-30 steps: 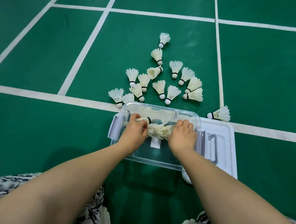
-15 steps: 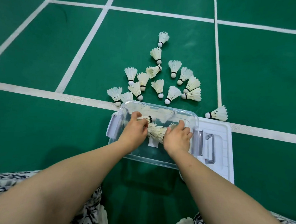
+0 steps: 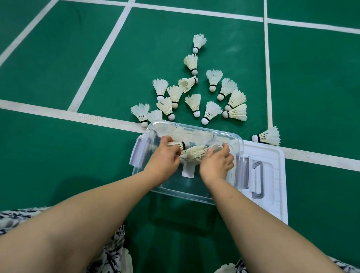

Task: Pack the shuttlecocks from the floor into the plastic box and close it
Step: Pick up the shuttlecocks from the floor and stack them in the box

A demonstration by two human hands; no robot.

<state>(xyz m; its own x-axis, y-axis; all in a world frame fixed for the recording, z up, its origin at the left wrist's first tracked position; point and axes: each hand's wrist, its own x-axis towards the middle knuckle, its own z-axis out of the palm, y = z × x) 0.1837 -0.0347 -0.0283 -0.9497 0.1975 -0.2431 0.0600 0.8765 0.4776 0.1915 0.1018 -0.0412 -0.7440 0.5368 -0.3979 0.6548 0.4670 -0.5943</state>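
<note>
On the floor [image 3: 46,148], inside the open plastic box [image 3: 183,195] beside its lid [image 3: 278,175], my right hand [image 3: 216,163] had edged inward since a second before. Its fingers clasped a bunch of shuttlecocks [image 3: 195,153]; my left hand [image 3: 165,156] pinched one shuttlecock [image 3: 179,145]. Packing was barely begun, I judged: next, release these and reach for the scattered shuttlecocks [image 3: 210,110] beyond the far rim.
</note>
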